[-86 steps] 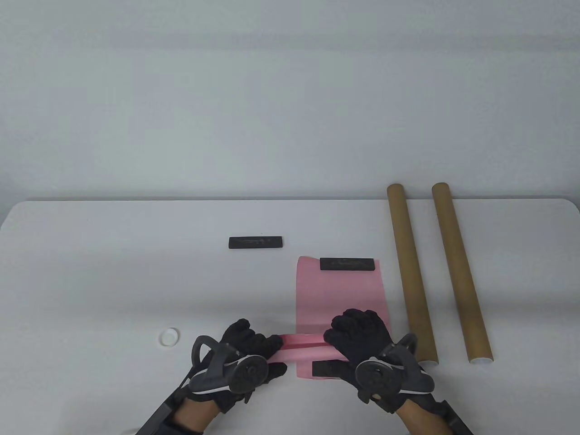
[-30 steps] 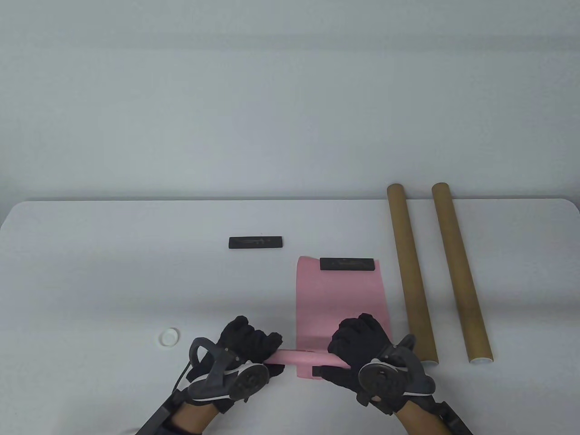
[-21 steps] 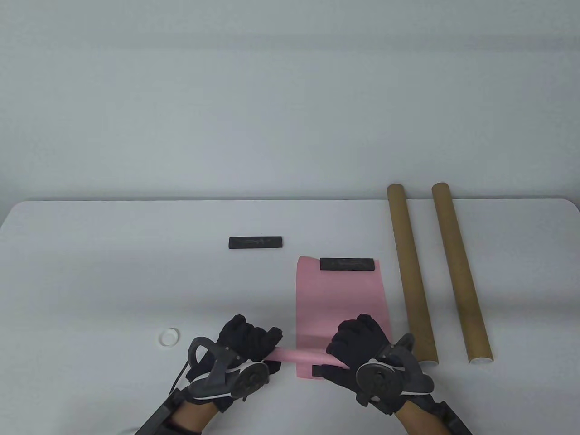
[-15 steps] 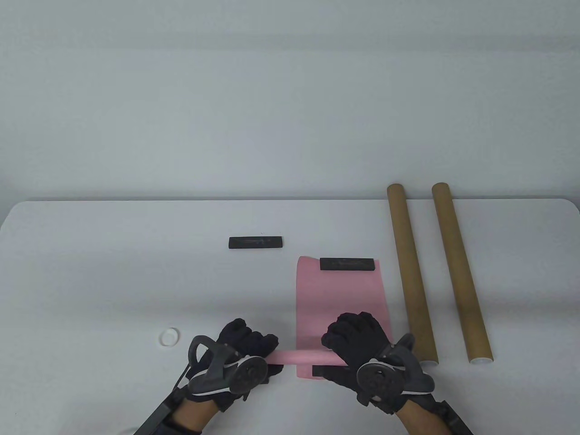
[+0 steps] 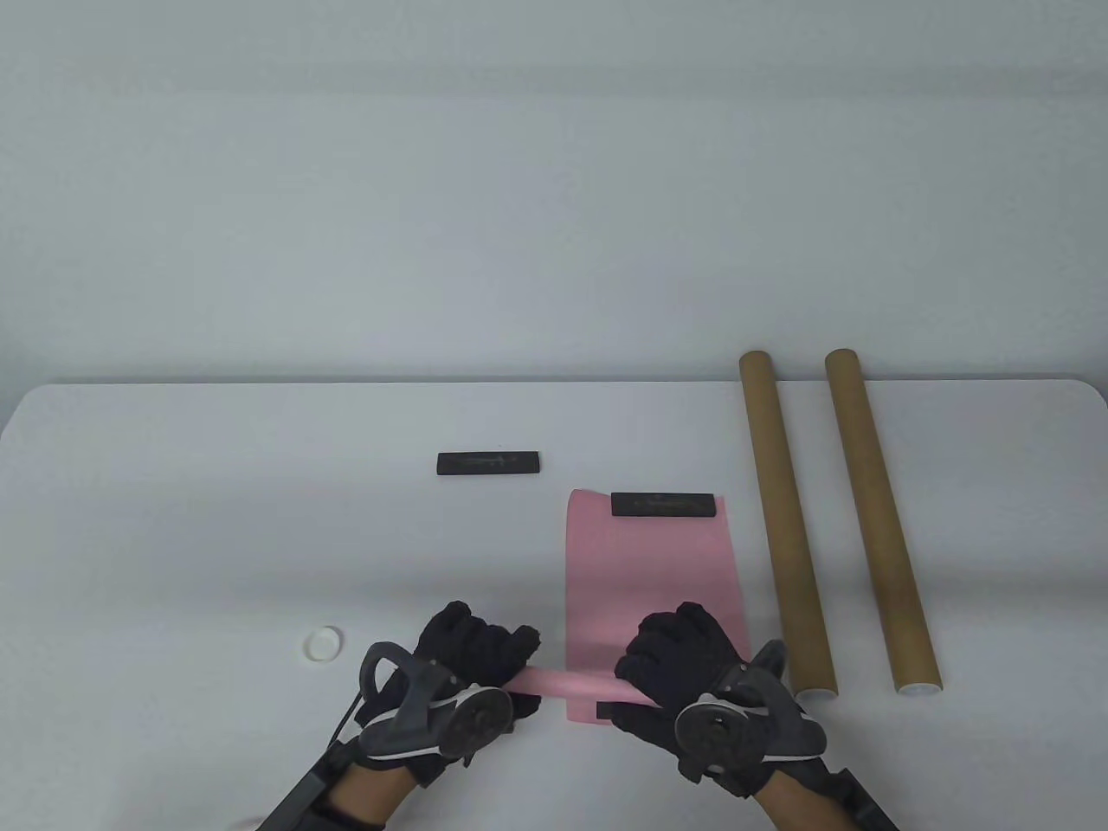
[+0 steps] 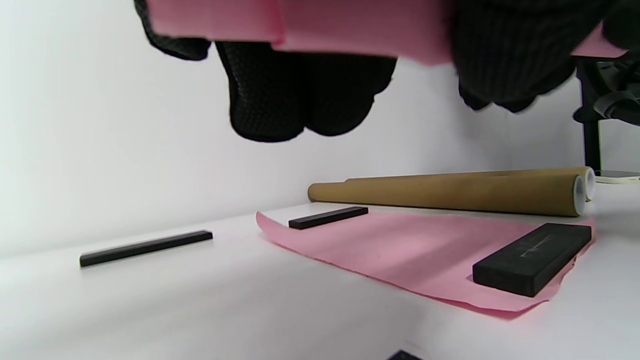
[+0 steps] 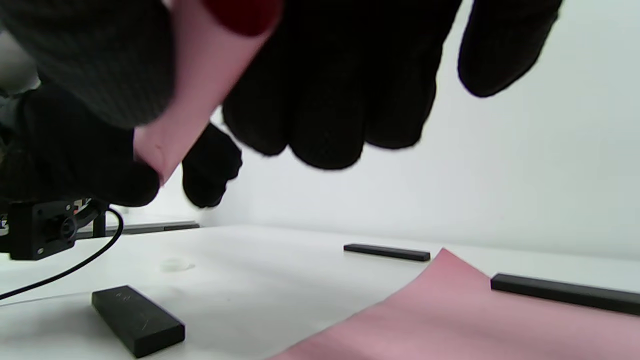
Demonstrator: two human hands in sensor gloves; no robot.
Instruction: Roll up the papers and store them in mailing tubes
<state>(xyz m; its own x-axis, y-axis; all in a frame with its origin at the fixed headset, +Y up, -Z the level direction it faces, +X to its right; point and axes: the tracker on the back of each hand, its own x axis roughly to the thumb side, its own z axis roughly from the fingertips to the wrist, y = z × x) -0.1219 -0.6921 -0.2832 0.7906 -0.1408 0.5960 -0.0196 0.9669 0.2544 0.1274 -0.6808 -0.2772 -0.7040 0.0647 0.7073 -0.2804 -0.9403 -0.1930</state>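
Note:
A rolled pink paper (image 5: pixel 567 683) is held level above the table's front edge. My left hand (image 5: pixel 472 653) grips its left end, my right hand (image 5: pixel 684 658) grips its right end. The roll also shows in the left wrist view (image 6: pixel 350 30) and the right wrist view (image 7: pixel 195 85). A flat pink sheet (image 5: pixel 649 580) lies under it, held by a black bar (image 5: pixel 665 504) at its far edge and another black bar (image 6: pixel 532 257) at its near edge. Two brown mailing tubes (image 5: pixel 783 519) (image 5: pixel 879 515) lie to the right.
A third black bar (image 5: pixel 488 463) lies on the table behind and left of the sheet. A small white cap (image 5: pixel 322 644) lies left of my left hand. A black block (image 7: pixel 137 320) lies near the front edge in the right wrist view.
The loosely curled pink paper has become a tighter, thinner roll between my hands. Both hands stayed near the front edge, shifting their fingers around it.

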